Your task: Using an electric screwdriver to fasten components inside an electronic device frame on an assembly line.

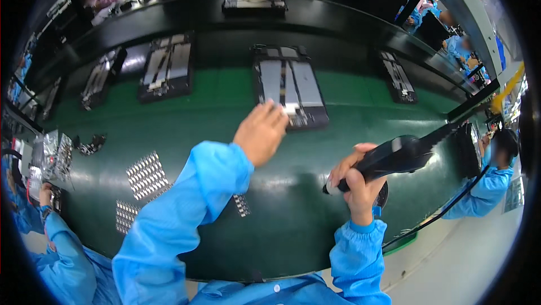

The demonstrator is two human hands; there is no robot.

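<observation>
A worker's left hand [260, 133] stretches its fingers palm-down over the near end of an open dark device [288, 86]; whether they pinch anything cannot be told. The right hand [360, 192] is closed around a black handheld tool [394, 158]. Below the worker's blue sleeves [169, 231] spreads a green work surface [304, 215], bordered at the back by a dark ledge [338, 20]. The device lies flat near the middle of the surface, its 2 pale panels [307, 82] facing up. To its left lie 3 similar devices [166, 68], with 1 more well apart to the right and another on the ledge. The tool is held above the surface at right, its narrow tip toward the left and its body slanting up and away. At far left, a clear bag [53, 155] sits near a dark cluster of parts [90, 145]. Rows of small light pieces [147, 175] show on either side of the left sleeve.
</observation>
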